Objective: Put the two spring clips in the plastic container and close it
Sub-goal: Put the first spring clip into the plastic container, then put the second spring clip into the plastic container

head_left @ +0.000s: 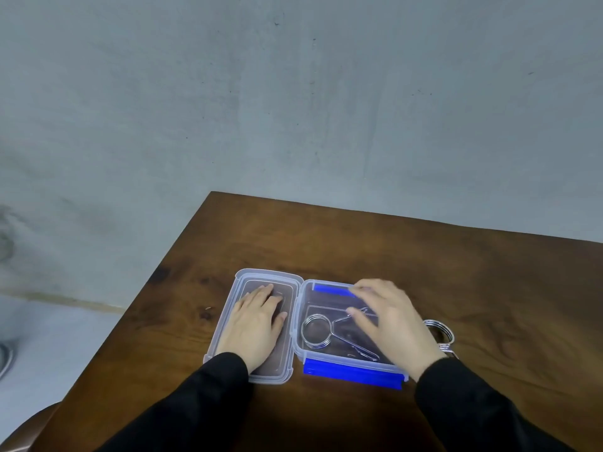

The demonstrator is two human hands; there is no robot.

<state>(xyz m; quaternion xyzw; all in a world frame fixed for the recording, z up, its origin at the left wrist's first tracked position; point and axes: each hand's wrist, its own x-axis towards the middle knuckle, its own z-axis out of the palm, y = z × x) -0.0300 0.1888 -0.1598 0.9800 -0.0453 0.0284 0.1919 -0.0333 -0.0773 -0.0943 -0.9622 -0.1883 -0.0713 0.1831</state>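
Note:
A clear plastic container [301, 349] with blue latches sits open on the wooden table. One metal spring clip [316, 331] lies inside it, coil to the left, wire arms reaching right. My right hand [390, 321] hovers over the container's right half, fingers spread, holding nothing. A second spring clip [440, 332] lies on the table just right of the container, partly hidden behind my right wrist. The clear lid [228, 324] lies flat to the left of the container. My left hand [257, 324] rests palm down on the lid.
The brown wooden table [424, 256] ends at a far edge near the grey wall and at a slanted left edge. A rounded brown chair part [29, 429] shows at the bottom left, beside the grey floor.

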